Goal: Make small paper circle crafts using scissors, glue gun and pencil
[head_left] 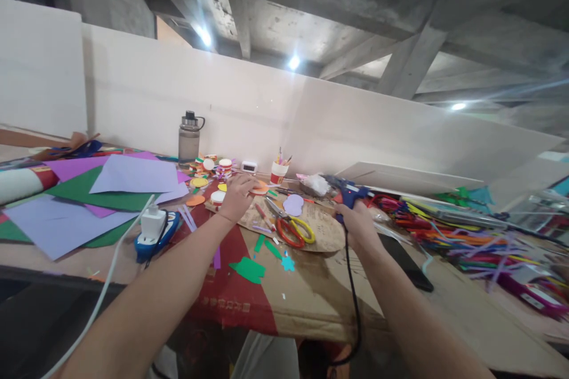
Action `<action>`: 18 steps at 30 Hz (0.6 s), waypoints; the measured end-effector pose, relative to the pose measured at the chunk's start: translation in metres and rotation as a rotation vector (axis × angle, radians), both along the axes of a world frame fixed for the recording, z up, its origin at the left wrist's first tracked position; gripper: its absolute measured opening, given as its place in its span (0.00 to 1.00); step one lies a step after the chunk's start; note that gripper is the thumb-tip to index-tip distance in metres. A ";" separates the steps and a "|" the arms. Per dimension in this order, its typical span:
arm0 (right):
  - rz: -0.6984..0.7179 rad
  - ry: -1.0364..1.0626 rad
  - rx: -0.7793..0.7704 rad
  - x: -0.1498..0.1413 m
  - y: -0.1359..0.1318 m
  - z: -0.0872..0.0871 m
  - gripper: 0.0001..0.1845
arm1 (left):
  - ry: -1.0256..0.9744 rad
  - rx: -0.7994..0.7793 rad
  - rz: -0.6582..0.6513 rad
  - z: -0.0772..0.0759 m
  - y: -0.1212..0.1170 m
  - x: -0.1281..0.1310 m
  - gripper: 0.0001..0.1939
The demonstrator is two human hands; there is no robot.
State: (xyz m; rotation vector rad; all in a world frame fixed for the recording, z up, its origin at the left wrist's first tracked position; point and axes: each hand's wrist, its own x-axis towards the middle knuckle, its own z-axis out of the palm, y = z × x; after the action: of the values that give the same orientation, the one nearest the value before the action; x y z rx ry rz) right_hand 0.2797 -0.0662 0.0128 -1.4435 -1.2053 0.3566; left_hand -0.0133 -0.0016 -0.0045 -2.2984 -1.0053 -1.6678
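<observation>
My left hand (240, 192) reaches over the middle of the table, its fingers closed at the edge of an orange paper disc (261, 188). My right hand (353, 217) grips a blue hot glue gun (353, 192), whose black cord (354, 284) hangs over the table's front edge. Between my hands lie scissors (291, 228) with red and yellow handles, a lilac paper shape (293, 205) and a red-and-white stick (265, 217). Green paper scraps (249, 270) and a turquoise paper flower (288, 262) are nearer to me. A white round piece (217, 198) sits left of my left hand.
A grey bottle (189, 139) and a paper cup (280, 172) of pencils stand along the white board. Coloured sheets (133, 180) and a blue power strip (162, 237) with a white plug are left. A black phone (406, 262) and heaped craft strips (484, 243) lie right.
</observation>
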 end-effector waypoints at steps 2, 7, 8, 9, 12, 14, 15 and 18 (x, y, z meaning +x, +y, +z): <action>0.099 0.074 0.037 -0.024 0.003 0.009 0.15 | 0.004 0.022 0.014 -0.001 0.001 -0.002 0.15; 0.336 0.034 0.067 -0.075 -0.002 0.011 0.17 | 0.026 0.034 0.081 -0.001 0.004 -0.007 0.14; 0.367 0.012 0.065 -0.080 -0.005 0.008 0.16 | 0.041 0.033 0.085 0.000 0.004 -0.007 0.14; 0.395 -0.012 0.056 -0.084 -0.008 0.005 0.15 | 0.057 0.030 0.086 0.000 0.004 -0.007 0.15; 0.427 -0.093 0.012 -0.085 -0.016 -0.004 0.15 | 0.083 0.021 0.093 0.000 0.005 -0.007 0.14; 0.419 -0.150 0.007 -0.082 -0.019 -0.007 0.16 | 0.086 0.019 0.096 0.000 0.007 -0.006 0.13; 0.412 -0.176 0.014 -0.080 -0.020 -0.008 0.16 | 0.096 0.023 0.092 0.000 0.007 -0.005 0.13; 0.395 -0.236 0.051 -0.079 -0.021 -0.007 0.14 | 0.127 0.038 0.087 0.000 0.008 -0.005 0.14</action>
State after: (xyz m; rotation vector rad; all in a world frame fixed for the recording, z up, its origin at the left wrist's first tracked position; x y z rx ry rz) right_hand 0.2007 -0.0874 0.0061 -1.2232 -1.6862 0.4277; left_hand -0.0180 0.0065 -0.0045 -2.2686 -1.0218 -1.4755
